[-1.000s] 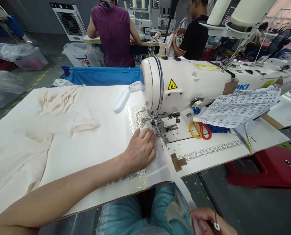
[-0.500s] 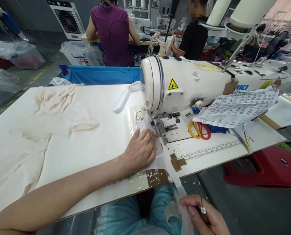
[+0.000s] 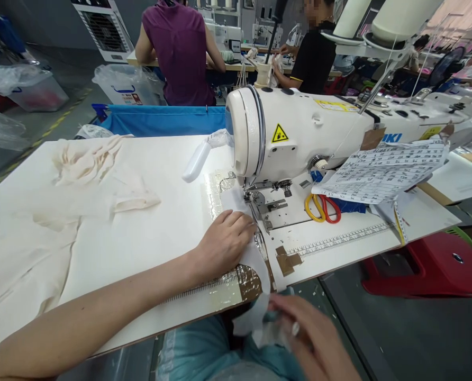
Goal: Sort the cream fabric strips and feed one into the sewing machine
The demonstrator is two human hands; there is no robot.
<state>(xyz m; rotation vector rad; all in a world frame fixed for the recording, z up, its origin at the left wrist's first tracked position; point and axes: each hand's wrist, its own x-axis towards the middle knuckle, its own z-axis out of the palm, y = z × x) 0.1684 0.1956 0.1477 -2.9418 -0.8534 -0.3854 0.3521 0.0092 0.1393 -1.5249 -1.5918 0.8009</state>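
Note:
My left hand [image 3: 228,241] lies palm down on a piece of white fabric [image 3: 255,259], its fingers pressing it to the table just before the needle area of a white sewing machine [image 3: 291,135]. The fabric runs under the presser foot and hangs curved over the table's front edge. Below that edge my right hand [image 3: 313,333], smeared by motion, is closed, with thumb and finger at the hanging fabric. A thin tool with a pale round end [image 3: 295,329] sits in the same hand; its kind is unclear.
Cream cloth pieces [image 3: 89,164] lie on the table's left. Red-and-yellow-handled scissors [image 3: 323,208], a written paper sheet [image 3: 379,172] and a printed ruler [image 3: 343,241] are on the right. A red stool [image 3: 430,264] stands beyond. Two people work behind a blue cloth bin [image 3: 164,120].
My right hand has moved up and left towards the table edge. The fabric strip, stretched down straight before, now curves loosely with its end swung left. My left hand stays nearly in place.

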